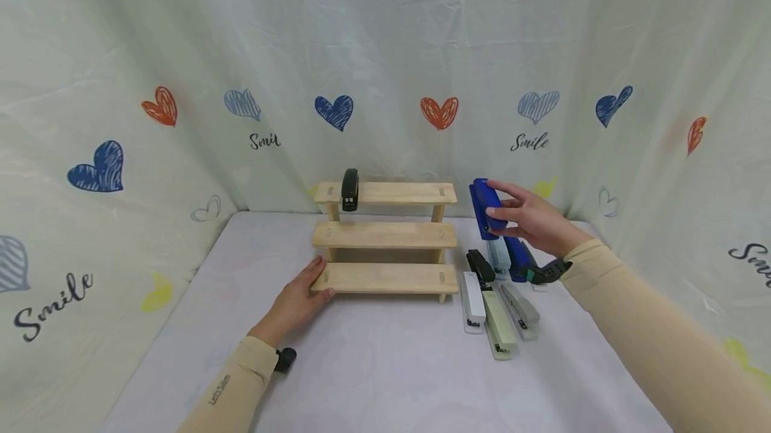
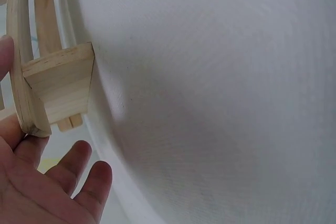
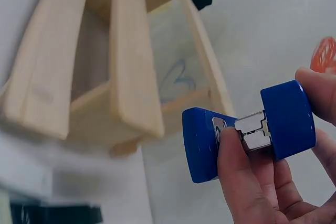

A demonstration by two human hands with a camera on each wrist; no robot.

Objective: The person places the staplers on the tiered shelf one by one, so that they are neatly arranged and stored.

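A blue stapler (image 1: 486, 208) is held up in my right hand (image 1: 533, 219), right of a three-step wooden display rack (image 1: 385, 277). In the right wrist view, the fingers and thumb pinch this blue stapler (image 3: 287, 121), its metal part showing between two blue ends. My left hand (image 1: 293, 302) grips the left end of the rack's lowest board; in the left wrist view the thumb and a finger lie on either side of the board's end (image 2: 23, 93). A black stapler (image 1: 350, 190) stands on the top step's left end, pointing forward.
Several staplers lie close together right of the rack: a white one (image 1: 473, 299), a black one (image 1: 480, 264), a pale green one (image 1: 498, 322), a grey one (image 1: 521, 309), a light blue one (image 1: 498, 255) and another blue one (image 1: 517, 259). A heart-printed curtain (image 1: 385, 38) surrounds the table.
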